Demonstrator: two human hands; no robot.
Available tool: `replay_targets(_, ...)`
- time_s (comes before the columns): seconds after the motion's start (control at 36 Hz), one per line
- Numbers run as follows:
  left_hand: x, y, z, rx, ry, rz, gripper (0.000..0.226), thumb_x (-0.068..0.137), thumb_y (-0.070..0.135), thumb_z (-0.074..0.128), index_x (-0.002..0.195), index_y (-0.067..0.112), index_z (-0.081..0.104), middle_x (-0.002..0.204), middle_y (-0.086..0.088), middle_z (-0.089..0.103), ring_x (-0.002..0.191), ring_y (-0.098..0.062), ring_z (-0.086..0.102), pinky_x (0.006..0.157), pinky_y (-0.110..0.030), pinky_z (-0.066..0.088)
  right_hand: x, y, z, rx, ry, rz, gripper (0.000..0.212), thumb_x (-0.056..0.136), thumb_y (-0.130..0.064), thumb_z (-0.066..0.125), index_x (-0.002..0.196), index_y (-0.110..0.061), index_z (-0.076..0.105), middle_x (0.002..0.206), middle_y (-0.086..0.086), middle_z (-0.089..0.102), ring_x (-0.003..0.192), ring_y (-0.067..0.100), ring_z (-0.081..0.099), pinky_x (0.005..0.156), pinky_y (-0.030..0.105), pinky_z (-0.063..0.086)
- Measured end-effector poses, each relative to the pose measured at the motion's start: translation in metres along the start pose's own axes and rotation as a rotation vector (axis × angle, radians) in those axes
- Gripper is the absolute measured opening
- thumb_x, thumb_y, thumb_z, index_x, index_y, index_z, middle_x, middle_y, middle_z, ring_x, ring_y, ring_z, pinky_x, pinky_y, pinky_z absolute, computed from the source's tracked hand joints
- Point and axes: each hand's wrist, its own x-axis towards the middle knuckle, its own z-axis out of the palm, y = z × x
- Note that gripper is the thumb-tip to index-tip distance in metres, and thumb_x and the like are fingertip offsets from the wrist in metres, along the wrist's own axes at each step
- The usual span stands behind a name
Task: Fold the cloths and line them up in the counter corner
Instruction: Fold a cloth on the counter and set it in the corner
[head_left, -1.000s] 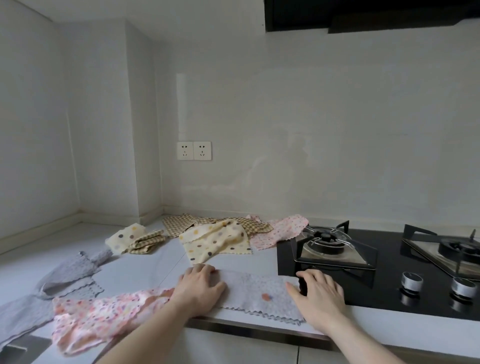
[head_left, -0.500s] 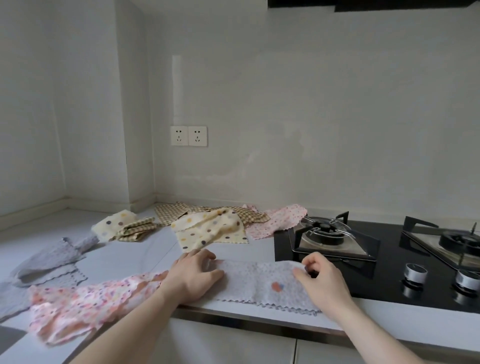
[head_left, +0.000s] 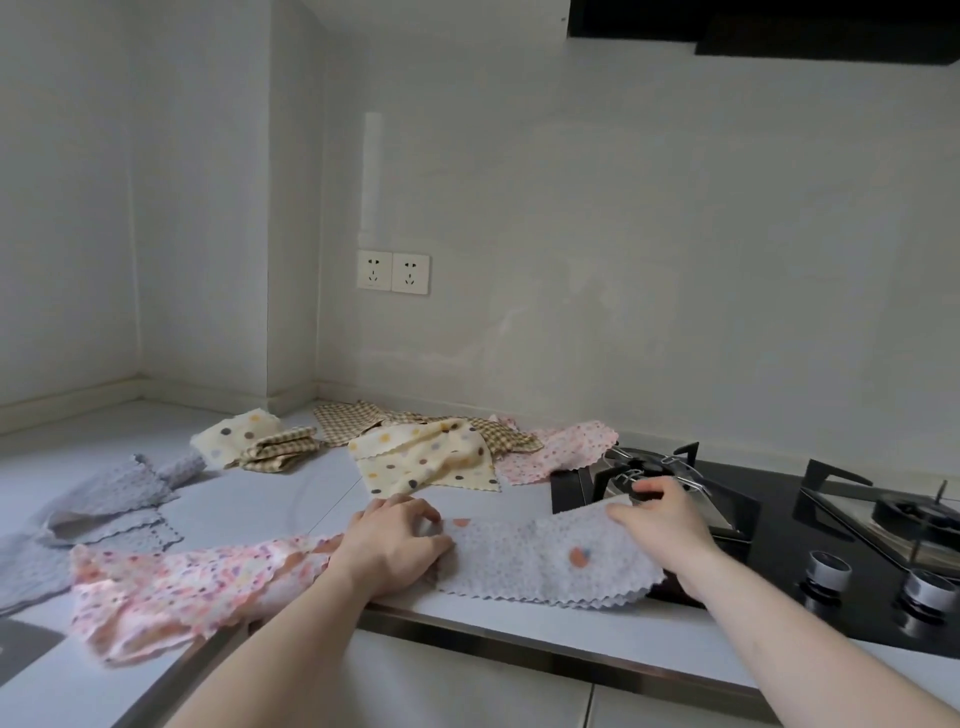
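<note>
A pale grey cloth (head_left: 524, 564) with orange spots lies folded in a long strip at the counter's front edge. My left hand (head_left: 397, 545) presses flat on its left end. My right hand (head_left: 662, 525) pinches the strip's right end and lifts it off the hob's edge. A pink floral cloth (head_left: 176, 587) lies crumpled to the left, partly under my left forearm. Farther back lie a yellow dotted cloth (head_left: 426, 462), a brown checked cloth (head_left: 358, 421), a pink dotted cloth (head_left: 558, 452), and a small cream and checked bundle (head_left: 260, 441).
Grey cloths (head_left: 104, 499) lie loose at the left. A black gas hob (head_left: 779, 525) with burners and two knobs (head_left: 878, 582) fills the right of the white counter (head_left: 260, 509). The counter corner (head_left: 140, 384) sits far left. A double socket (head_left: 393, 272) is on the wall.
My right hand went from lying flat on the grey strip's right end to pinching it and raising it. The left hand stayed pressed on the left end. The view shifted.
</note>
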Motion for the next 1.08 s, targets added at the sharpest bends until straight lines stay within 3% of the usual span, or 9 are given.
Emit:
replay_targets(0.17,-0.002,0.003,-0.003,-0.046,-0.007,0.007,0.041,0.088,0.059,0.051,0.123,0.042,0.063,0.147,0.007,0.05,0.133,-0.02,0.041,0.11,-0.041,0.03,-0.004,-0.039,0.018,0.027,-0.094,-0.011,0.045,0.081,-0.022,0.076,0.121,-0.02,0.055,0.11,0.0,0.058,0.092,0.018,0.057,0.062,0.028,0.042)
replay_targets(0.28,-0.004,0.0,-0.004,-0.06,-0.012,0.004,0.041,0.089,0.056,0.051,0.125,0.041,0.063,0.15,0.007,0.047,0.135,-0.021,0.039,0.112,-0.042,0.027,-0.01,-0.06,0.047,0.11,-0.202,0.014,0.045,0.082,-0.015,0.072,0.122,-0.021,0.053,0.112,0.005,0.059,0.086,0.023,0.065,0.048,0.024,0.051)
replay_targets(0.36,-0.004,0.0,-0.005,-0.066,-0.015,0.01,0.041,0.089,0.053,0.05,0.126,0.041,0.062,0.151,0.007,0.047,0.136,-0.021,0.039,0.112,-0.042,0.027,-0.013,-0.07,0.068,0.125,-0.239,-0.007,0.049,0.079,-0.016,0.076,0.12,-0.026,0.051,0.117,0.004,0.056,0.096,0.026,0.065,0.067,0.038,0.063)
replay_targets(0.42,-0.004,0.0,-0.005,-0.078,-0.011,0.009,0.042,0.089,0.051,0.049,0.127,0.04,0.062,0.151,0.007,0.047,0.136,-0.021,0.039,0.112,-0.042,0.027,-0.019,-0.074,0.081,0.054,-0.236,-0.049,0.05,0.077,-0.019,0.078,0.119,-0.028,0.05,0.115,0.001,0.057,0.103,0.024,0.061,0.083,0.042,0.059)
replay_targets(0.64,-0.004,-0.001,-0.004,-0.107,0.016,-0.002,0.042,0.089,0.04,0.045,0.127,0.039,0.063,0.147,0.007,0.052,0.133,-0.021,0.042,0.112,-0.042,0.028,-0.032,-0.074,0.117,-0.002,-0.304,-0.073,0.055,0.08,-0.017,0.078,0.125,-0.026,0.047,0.103,-0.007,0.063,0.102,0.018,0.064,0.095,0.037,0.053)
replay_targets(0.83,-0.004,-0.001,-0.008,-0.131,0.025,-0.01,0.05,0.082,0.036,0.041,0.127,0.036,0.064,0.141,0.005,0.057,0.13,-0.022,0.044,0.109,-0.039,0.03,-0.039,-0.071,0.125,0.231,-0.481,0.052,0.053,0.085,-0.004,0.073,0.128,-0.02,0.047,0.111,0.012,0.066,0.086,0.027,0.076,0.066,0.035,0.064)
replay_targets(0.92,-0.004,-0.003,-0.008,-0.134,0.043,-0.012,0.05,0.082,0.038,0.037,0.122,0.036,0.066,0.137,0.007,0.06,0.126,-0.022,0.048,0.108,-0.04,0.033,-0.036,-0.063,0.12,0.133,-0.344,-0.074,0.037,0.089,-0.012,0.069,0.121,-0.022,0.054,0.102,0.001,0.07,0.075,0.02,0.075,0.056,0.027,0.057)
replay_targets(1.0,-0.002,-0.006,-0.005,-0.128,0.071,-0.017,0.041,0.091,0.048,0.038,0.114,0.036,0.069,0.13,0.008,0.064,0.119,-0.021,0.052,0.103,-0.04,0.037,-0.027,-0.051,0.11,-0.137,-0.113,-0.281,0.026,0.089,-0.022,0.068,0.112,-0.03,0.058,0.098,-0.014,0.066,0.081,0.008,0.066,0.063,0.026,0.051)
replay_targets(1.08,-0.001,-0.007,-0.003,-0.11,0.059,-0.026,0.053,0.086,0.069,0.039,0.115,0.036,0.069,0.125,0.008,0.066,0.118,-0.019,0.052,0.102,-0.041,0.038,-0.02,-0.035,0.102,-0.278,-0.049,-0.319,0.029,0.09,-0.031,0.068,0.115,-0.032,0.054,0.108,-0.015,0.06,0.092,0.008,0.059,0.072,0.027,0.045)
